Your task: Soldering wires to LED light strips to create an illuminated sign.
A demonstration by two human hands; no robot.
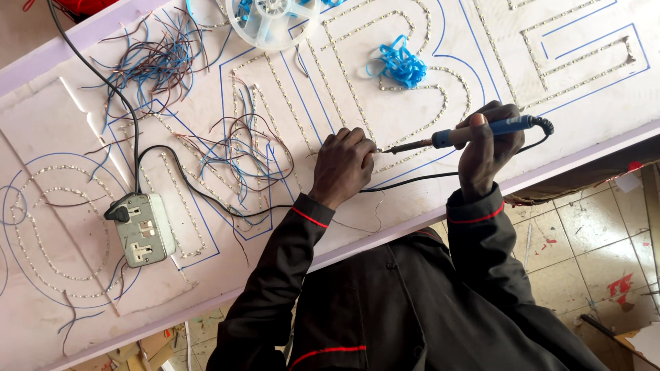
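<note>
My right hand [489, 152] grips a soldering iron [450, 136] by its blue handle, with the metal tip pointing left at a white LED strip [419, 130]. My left hand [342, 165] rests on the white sign board [570, 113]. Its fingertips are pinched together right at the iron's tip, seemingly on a thin wire against the strip. The LED strips follow blue letter outlines drawn on the board. The iron's black cord [412, 180] runs leftward under my left wrist.
A grey power socket block [143, 230] lies on the board's left, with black plugs and cables. Loose blue and brown wire offcuts [155, 62] are scattered at upper left. A blue wire bundle [402, 65] and a white reel [271, 20] sit farther up. Tiled floor [598, 240] lies off the board's edge.
</note>
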